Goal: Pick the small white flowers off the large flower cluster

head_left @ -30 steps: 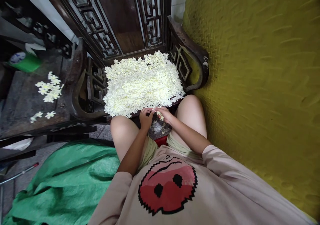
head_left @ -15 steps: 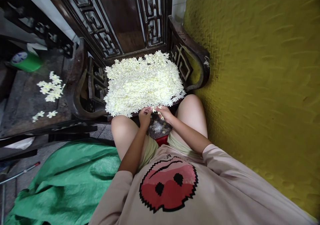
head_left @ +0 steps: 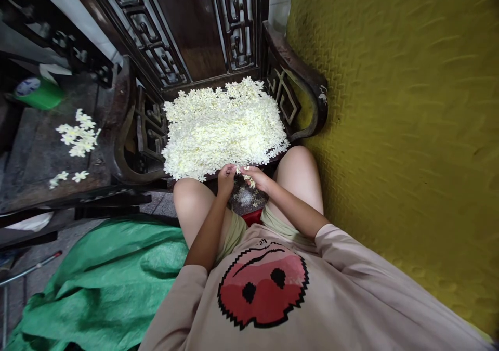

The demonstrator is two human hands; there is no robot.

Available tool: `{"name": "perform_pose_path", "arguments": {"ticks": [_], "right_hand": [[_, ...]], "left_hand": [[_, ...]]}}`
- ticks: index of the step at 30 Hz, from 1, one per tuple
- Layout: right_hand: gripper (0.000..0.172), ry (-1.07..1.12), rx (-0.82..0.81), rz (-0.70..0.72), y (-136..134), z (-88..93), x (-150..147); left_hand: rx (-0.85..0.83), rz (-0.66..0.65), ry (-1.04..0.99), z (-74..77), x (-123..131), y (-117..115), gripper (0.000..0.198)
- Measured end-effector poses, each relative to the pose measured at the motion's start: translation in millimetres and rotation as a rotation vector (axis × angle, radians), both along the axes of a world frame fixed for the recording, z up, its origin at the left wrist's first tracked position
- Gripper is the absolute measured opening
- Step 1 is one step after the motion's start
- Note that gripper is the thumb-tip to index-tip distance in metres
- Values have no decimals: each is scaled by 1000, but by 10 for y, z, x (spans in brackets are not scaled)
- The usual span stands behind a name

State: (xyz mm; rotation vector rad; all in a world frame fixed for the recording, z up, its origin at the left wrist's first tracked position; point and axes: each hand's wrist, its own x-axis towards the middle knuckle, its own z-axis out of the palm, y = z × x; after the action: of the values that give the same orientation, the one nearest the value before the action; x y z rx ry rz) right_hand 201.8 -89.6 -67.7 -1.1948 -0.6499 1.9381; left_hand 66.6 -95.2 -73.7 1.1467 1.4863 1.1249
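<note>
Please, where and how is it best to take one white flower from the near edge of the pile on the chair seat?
Probably pinch a single flower at the near edge of the flower pile, coming from the front, where both hands already are. There the flowers lie thin and loose on the chair seat, while the armrests block both sides. A light fingertip grip seems wise, as the petals look small and flat.

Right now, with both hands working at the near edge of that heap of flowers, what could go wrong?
1. The flower heap reaches the chair seat's front edge; either the left hand or the right hand could brush blossoms off.
2. The small flower pinched between the fingertips could tear or drop between the knees, where loose bits already lie.
</note>
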Motion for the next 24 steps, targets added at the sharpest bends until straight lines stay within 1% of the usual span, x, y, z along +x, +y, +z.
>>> {"name": "perform_pose_path", "arguments": {"ticks": [2, 4, 6, 11, 14, 19, 24], "right_hand": [[38, -19, 19, 5, -12, 15, 2], [40, -71, 37, -18, -18, 23, 2], [40, -134, 51, -50, -17, 26, 1], [42, -212, 78, -79, -7, 17, 3], [43, -236, 93, -87, -4, 8, 9], [44, -265, 104, -86, -6, 13, 11], [42, -236, 100, -99, -14, 25, 3]], "left_hand": [[20, -2, 50, 22, 16, -19, 16], [44, 10, 92, 42, 31, -39, 17], [49, 28, 88, 56, 44, -54, 19], [-1, 68, 19, 60, 48, -47, 21], [-46, 68, -39, 61, 34, -28, 22], [-187, 21, -166, 65, 1, -6, 25], [-265, -29, -256, -19, -35, 9, 30]]}}
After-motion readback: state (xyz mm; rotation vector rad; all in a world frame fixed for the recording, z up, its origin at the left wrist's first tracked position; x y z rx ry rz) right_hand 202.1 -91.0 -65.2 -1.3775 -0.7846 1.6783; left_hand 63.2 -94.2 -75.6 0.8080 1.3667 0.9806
